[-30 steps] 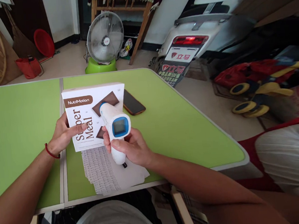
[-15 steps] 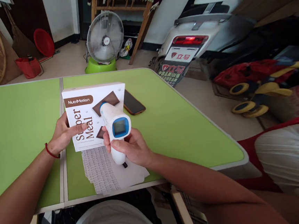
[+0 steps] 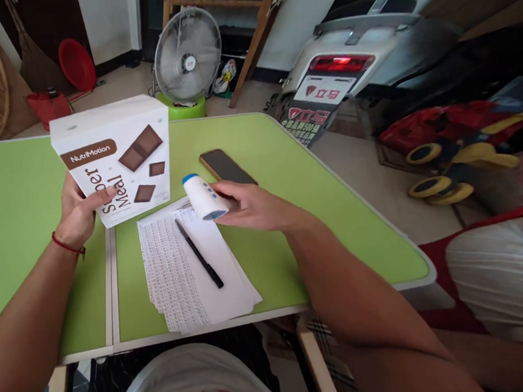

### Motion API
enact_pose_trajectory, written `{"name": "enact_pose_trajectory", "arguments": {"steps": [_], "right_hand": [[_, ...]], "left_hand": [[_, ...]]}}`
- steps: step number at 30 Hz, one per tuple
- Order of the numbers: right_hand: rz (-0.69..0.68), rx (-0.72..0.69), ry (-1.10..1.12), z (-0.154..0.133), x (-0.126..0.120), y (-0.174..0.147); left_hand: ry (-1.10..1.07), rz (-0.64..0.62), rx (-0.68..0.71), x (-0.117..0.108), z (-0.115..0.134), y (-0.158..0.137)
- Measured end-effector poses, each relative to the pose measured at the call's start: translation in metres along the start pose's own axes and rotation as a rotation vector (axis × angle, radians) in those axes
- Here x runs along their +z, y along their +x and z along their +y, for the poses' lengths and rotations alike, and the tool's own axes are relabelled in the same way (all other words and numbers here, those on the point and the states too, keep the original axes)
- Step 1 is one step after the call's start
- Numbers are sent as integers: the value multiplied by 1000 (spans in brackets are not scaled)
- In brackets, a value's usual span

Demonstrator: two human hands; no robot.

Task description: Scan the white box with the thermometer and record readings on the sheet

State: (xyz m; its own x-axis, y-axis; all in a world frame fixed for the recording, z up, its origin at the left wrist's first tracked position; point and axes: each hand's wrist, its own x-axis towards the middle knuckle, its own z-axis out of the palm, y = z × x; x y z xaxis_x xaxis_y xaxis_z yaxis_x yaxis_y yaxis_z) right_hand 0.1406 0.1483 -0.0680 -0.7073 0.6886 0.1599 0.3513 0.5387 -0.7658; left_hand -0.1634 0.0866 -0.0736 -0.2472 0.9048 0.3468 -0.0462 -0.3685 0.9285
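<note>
My left hand (image 3: pixel 79 209) grips the lower left edge of a white NutriMotion Super Meal box (image 3: pixel 144 188), thumb across its front. The box is tilted and held above the green table. In my right hand (image 3: pixel 253 206) is a white and blue infrared thermometer (image 3: pixel 203 196), turned on its side over the top of the papers; its grip is hidden by my fingers. Handwritten paper sheets (image 3: pixel 170 271) lie below, with a black pen (image 3: pixel 200 254) resting on them. Just beyond my right hand lies a dark phone (image 3: pixel 228 166).
The green table (image 3: pixel 320 233) has a seam left of the papers. Behind it a fan (image 3: pixel 188 56) stands on a green stool (image 3: pixel 185 108). A white scooter (image 3: pixel 324 74) is parked at the back right. At the right edge sits another person in white clothing (image 3: pixel 506 272).
The box has moved left and up and tilted, apart from the thermometer. My right hand has rotated the thermometer onto its side, so its screen no longer shows. The pen is now uncovered.
</note>
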Motion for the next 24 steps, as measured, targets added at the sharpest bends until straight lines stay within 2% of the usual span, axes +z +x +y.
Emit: {"name": "enact_pose_trajectory", "arguments": {"steps": [4, 6, 12, 18, 20, 24], "right_hand": [[-109, 89, -437, 18, 1, 3], [-134, 133, -570, 22, 4, 3], [-161, 80, -599, 31, 6, 6], [-173, 56, -608, 34, 4, 5], [-103, 27, -626, 28, 6, 3], [178, -50, -521, 1, 21, -4]], "left_hand": [[3, 18, 13, -7, -9, 4], [17, 5, 12, -8, -13, 4], [49, -36, 19, -15, -21, 5], [82, -132, 39, -21, -23, 9], [116, -144, 114, -23, -26, 13], [217, -172, 267, -26, -32, 18]]}}
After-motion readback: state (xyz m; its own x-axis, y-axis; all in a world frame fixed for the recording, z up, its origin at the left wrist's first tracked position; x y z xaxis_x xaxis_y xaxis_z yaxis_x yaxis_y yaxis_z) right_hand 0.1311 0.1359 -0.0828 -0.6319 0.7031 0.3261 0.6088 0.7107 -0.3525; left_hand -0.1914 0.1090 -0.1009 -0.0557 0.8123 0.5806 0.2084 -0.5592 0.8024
